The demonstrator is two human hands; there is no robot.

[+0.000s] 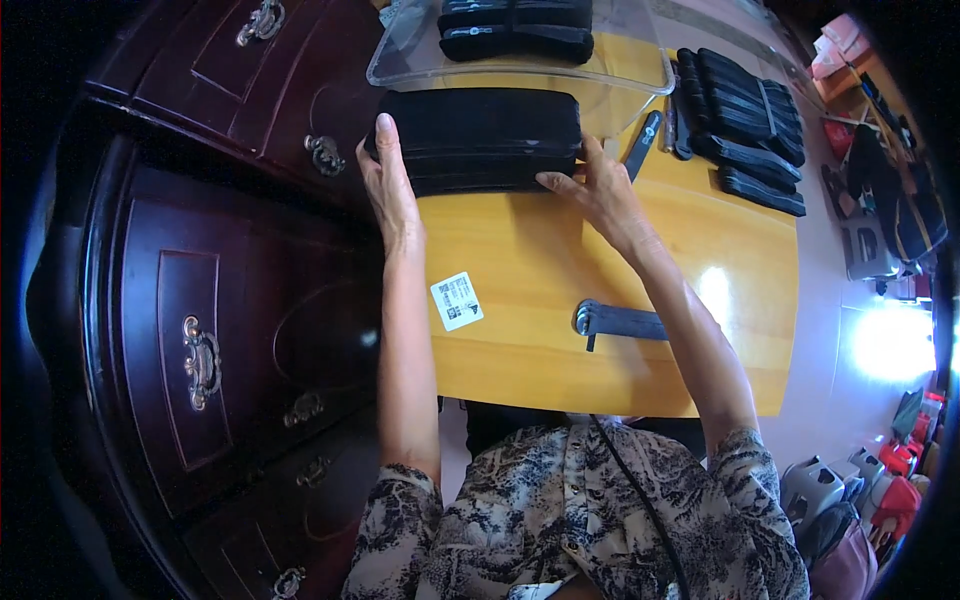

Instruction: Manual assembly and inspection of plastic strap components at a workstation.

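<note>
A thick stack of flat black strips [485, 140] lies between my hands at the far side of the table, by the clear bin. My left hand [388, 185] grips its left end, thumb on the top. At the right end my right hand [600, 190] holds it with the fingers curled round the corner. Nearer me, partly under my right forearm, lies a single dark strap [630, 322] with a round metal piece at its left end. A small dark strap piece with a pale mark [643, 143] rests just beyond my right hand.
Behind the stack stands a clear plastic bin [400, 75] with more black bundles [515, 42]. Several tied black bundles [750, 110] lie at the table's far right. A white printed card [457, 301] is on the yellow table [530, 375]. Dark wooden drawers [190, 330] border the left.
</note>
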